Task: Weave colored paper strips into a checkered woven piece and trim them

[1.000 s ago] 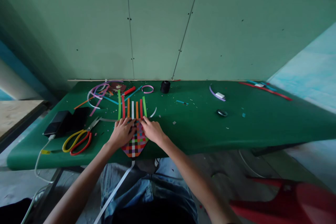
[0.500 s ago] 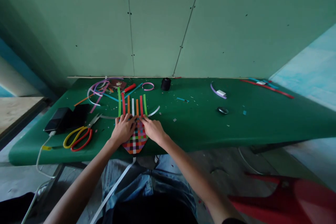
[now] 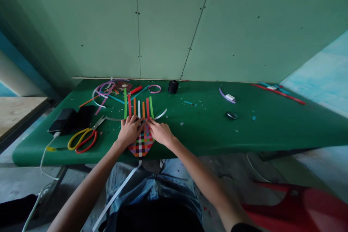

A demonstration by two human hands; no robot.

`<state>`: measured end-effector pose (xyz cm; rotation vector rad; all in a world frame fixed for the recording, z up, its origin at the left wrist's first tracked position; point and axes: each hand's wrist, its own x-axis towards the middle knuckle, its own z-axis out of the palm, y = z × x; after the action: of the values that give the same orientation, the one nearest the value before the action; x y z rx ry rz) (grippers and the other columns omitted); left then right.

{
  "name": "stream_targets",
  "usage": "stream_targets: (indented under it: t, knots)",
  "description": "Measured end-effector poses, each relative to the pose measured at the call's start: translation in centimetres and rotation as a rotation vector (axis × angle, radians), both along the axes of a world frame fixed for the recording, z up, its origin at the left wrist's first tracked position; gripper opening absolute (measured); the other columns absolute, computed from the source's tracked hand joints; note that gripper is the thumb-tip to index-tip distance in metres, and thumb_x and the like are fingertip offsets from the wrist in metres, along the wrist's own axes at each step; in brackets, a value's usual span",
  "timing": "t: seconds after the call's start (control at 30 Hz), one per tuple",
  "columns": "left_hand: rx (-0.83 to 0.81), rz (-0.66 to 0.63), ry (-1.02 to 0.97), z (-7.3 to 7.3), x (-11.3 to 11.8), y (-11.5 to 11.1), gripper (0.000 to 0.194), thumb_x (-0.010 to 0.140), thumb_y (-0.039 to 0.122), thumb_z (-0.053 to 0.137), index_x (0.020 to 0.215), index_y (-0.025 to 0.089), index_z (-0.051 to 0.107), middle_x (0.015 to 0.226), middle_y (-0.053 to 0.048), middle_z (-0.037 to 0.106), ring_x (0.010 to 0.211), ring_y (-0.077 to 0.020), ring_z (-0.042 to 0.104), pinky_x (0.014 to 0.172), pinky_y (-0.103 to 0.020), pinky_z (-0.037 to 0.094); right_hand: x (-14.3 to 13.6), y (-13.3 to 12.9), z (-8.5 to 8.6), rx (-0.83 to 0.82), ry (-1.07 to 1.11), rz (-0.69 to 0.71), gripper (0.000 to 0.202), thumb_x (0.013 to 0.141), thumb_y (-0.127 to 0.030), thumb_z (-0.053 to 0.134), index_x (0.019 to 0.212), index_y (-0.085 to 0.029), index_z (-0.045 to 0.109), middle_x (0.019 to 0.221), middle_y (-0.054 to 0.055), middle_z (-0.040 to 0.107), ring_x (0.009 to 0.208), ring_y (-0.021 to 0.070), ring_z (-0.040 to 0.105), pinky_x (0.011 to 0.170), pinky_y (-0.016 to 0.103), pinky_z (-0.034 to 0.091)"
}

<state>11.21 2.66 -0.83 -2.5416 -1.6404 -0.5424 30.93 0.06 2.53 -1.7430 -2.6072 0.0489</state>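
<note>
A woven mat point(image 3: 141, 148) of multicoloured flat strips lies near the table's front edge, its pointed end towards me. Loose green, red, orange and white strip ends fan out beyond it. My left hand point(image 3: 131, 130) grips its left side with bent fingers, and my right hand point(image 3: 161, 132) does the same on the right, fingertips close together. Running crosswise under the fingers is a white strip point(image 3: 161, 115), sticking out on both sides. Another long white strip point(image 3: 116, 194) trails from the mat's point over my lap. The hands hide the mat's upper part.
Scissors point(image 3: 98, 123) with yellow and red handles lie open on the left, beside a black device point(image 3: 63, 119) with a white cable. Behind are coiled purple strips point(image 3: 104, 88), a red-handled tool point(image 3: 136, 90) and a black spool point(image 3: 173, 87). A dark shiny object point(image 3: 231, 115) lies right.
The view has shifted slightly. Both hands stay on the mat, with only a small shift of the fingers along the white cross strip.
</note>
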Motion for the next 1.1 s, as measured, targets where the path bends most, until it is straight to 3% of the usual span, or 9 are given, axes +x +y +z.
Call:
stream_targets:
  t: [0.47, 0.63, 0.7, 0.83, 0.97, 1.1]
  knots:
    - [0.005, -0.003, -0.117, -0.6, -0.2, 0.5, 0.038, 0.104, 0.045, 0.054, 0.136, 0.033, 0.071, 0.132, -0.013, 0.067, 0.124, -0.0377, 0.056, 0.106, -0.061, 0.041, 0.8, 0.4, 0.7, -0.015, 0.009, 0.062, 0.057, 0.110, -0.052, 0.037, 0.161, -0.027, 0.045, 0.169, 0.015, 0.039, 0.112, 0.0319, 0.075, 0.094, 0.047, 0.061]
    - [-0.007, -0.109, -0.474, 1.0, -2.9, 0.1, 0.036, 0.108, 0.036, 0.045, 0.129, 0.024, 0.072, 0.123, -0.010, 0.070, 0.112, -0.0252, 0.068, 0.100, -0.040, 0.054, 0.2, 0.6, 1.2, -0.055, -0.026, 0.044, 0.057, 0.109, -0.051, 0.037, 0.159, -0.025, 0.046, 0.170, 0.017, 0.036, 0.109, 0.0336, 0.076, 0.092, 0.050, 0.061]
    - [0.025, -0.092, -0.554, 1.6, -4.2, -1.1, 0.036, 0.108, 0.036, 0.045, 0.127, 0.023, 0.072, 0.121, -0.009, 0.070, 0.110, -0.0235, 0.070, 0.099, -0.037, 0.056, -0.1, 0.6, 1.3, -0.066, -0.042, 0.045, 0.057, 0.109, -0.049, 0.038, 0.159, -0.022, 0.046, 0.170, 0.018, 0.036, 0.109, 0.0343, 0.076, 0.092, 0.050, 0.060]
    - [0.026, -0.070, -0.441, 1.5, -5.7, -5.4, 0.034, 0.106, 0.039, 0.048, 0.130, 0.026, 0.070, 0.124, -0.009, 0.070, 0.116, -0.0262, 0.068, 0.104, -0.041, 0.055, -0.5, 0.3, 1.3, -0.056, -0.046, 0.025, 0.057, 0.108, -0.045, 0.039, 0.159, -0.020, 0.046, 0.169, 0.018, 0.038, 0.110, 0.0342, 0.075, 0.094, 0.051, 0.059]
    - [0.052, -0.060, -0.325, -0.5, -5.7, -9.9, 0.038, 0.106, 0.036, 0.050, 0.140, 0.026, 0.065, 0.137, -0.011, 0.068, 0.131, -0.0286, 0.062, 0.115, -0.047, 0.049, -0.5, -0.4, 0.8, -0.045, -0.036, 0.003, 0.057, 0.110, -0.045, 0.032, 0.162, -0.023, 0.042, 0.172, 0.017, 0.030, 0.109, 0.0328, 0.076, 0.093, 0.050, 0.060]
    - [0.038, -0.102, -0.180, -2.5, -4.7, -12.8, 0.060, 0.101, 0.042, 0.059, 0.159, 0.027, 0.048, 0.158, -0.011, 0.055, 0.154, -0.0345, 0.040, 0.127, -0.059, 0.032, -0.5, -1.1, 0.0, -0.033, -0.039, -0.024, 0.060, 0.111, -0.044, 0.026, 0.167, -0.022, 0.032, 0.174, 0.021, 0.019, 0.105, 0.0316, 0.076, 0.089, 0.050, 0.061]
